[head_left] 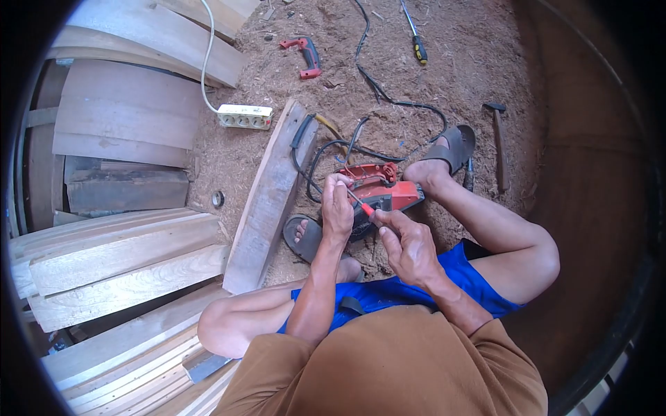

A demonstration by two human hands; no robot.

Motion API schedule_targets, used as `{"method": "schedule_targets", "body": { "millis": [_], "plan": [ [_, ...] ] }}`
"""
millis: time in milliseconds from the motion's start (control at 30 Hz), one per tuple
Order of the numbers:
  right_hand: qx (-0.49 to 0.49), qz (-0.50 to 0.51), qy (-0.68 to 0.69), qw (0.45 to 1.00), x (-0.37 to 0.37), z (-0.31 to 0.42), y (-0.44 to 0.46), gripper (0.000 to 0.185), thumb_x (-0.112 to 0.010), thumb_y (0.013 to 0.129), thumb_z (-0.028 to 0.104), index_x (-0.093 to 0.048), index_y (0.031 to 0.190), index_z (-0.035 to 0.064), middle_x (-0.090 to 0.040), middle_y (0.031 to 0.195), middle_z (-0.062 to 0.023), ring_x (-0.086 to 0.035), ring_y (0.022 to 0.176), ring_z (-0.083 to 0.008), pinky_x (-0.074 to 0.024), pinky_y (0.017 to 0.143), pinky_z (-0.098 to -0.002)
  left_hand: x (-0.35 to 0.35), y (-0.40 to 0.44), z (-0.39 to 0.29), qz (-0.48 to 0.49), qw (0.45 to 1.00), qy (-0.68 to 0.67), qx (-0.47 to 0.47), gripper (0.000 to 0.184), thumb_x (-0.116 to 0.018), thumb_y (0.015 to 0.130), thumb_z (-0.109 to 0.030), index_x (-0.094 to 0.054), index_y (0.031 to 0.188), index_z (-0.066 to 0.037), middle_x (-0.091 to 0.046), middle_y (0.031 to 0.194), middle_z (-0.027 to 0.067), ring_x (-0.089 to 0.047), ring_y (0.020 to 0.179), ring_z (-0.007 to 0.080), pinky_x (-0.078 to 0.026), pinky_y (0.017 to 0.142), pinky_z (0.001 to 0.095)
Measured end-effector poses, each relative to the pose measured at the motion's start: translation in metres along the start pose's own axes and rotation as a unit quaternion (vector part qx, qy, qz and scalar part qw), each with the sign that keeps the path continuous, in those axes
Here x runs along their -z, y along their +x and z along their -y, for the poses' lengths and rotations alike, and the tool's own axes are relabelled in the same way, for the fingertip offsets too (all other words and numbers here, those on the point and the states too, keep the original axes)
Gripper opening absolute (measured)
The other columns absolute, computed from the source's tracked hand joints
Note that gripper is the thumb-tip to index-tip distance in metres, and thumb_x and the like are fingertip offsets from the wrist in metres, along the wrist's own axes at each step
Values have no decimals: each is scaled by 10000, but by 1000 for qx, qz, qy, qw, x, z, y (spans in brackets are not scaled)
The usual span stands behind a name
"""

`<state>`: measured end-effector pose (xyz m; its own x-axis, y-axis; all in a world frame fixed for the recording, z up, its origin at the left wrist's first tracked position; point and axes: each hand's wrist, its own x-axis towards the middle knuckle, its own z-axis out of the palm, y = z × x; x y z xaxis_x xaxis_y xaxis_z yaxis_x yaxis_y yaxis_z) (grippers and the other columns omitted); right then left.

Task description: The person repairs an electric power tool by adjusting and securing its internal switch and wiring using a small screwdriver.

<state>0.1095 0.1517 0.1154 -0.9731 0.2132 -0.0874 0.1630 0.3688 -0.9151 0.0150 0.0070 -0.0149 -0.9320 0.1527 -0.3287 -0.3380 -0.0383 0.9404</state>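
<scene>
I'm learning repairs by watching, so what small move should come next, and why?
Probably steady the left hand before working the screwdriver: the right hand grips it, and its shaft points toward the left fingertips, beside the red power tool. Tip contact is unclear.

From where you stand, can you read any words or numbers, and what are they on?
None can be read.
Red and black plastic power tool: any marks are too small or blurred.
White plastic power strip: same.
Red and black plastic handle piece: same.
</scene>
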Motion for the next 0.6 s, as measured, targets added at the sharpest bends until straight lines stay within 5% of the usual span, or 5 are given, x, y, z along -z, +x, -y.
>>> {"method": "schedule_targets", "body": {
  "millis": [67,167,200,267,600],
  "plan": [
    [8,43,-107,993,9,10,2,268,-639,944,82,-648,1205,20,-713,901,-235,-719,824,-437,-562,693,-544,-4,-1,-3,-3,999,-32,18,229,-384,1060,-164,-575,1026,-42,-584,982,76,-536,892,156,-464,841,326],
    [29,119,-223,967,16,18,7,302,-631,939,79,-605,1235,31,-695,888,-234,-704,794,-450,-549,657,-554,-2,1,6,5,1000,-1,-28,180,-421,1070,-183,-572,1095,-87,-571,951,34,-479,752,75,-411,653,246],
    [37,146,-255,955,17,18,8,316,-628,936,78,-590,1247,35,-689,886,-233,-698,783,-456,-544,645,-556,-3,0,1,1,1000,-9,-10,203,-406,1069,-192,-573,1078,-77,-572,965,46,-497,795,99,-432,705,267],
    [20,145,-231,962,18,17,7,338,-619,935,74,-575,1268,36,-692,906,-237,-691,775,-466,-542,649,-562,-4,-3,-9,-9,999,-26,25,255,-377,1069,-210,-577,1043,-55,-574,993,72,-531,881,148,-475,809,309],
    [-37,91,-61,993,11,14,5,311,-622,910,6,-591,1217,-32,-749,1054,-267,-738,988,-430,-595,839,-514,0,0,-4,13,1000,-11,18,400,-277,1102,-326,-582,1048,-73,-557,981,45,-508,823,128,-475,715,294]
  ]
}}
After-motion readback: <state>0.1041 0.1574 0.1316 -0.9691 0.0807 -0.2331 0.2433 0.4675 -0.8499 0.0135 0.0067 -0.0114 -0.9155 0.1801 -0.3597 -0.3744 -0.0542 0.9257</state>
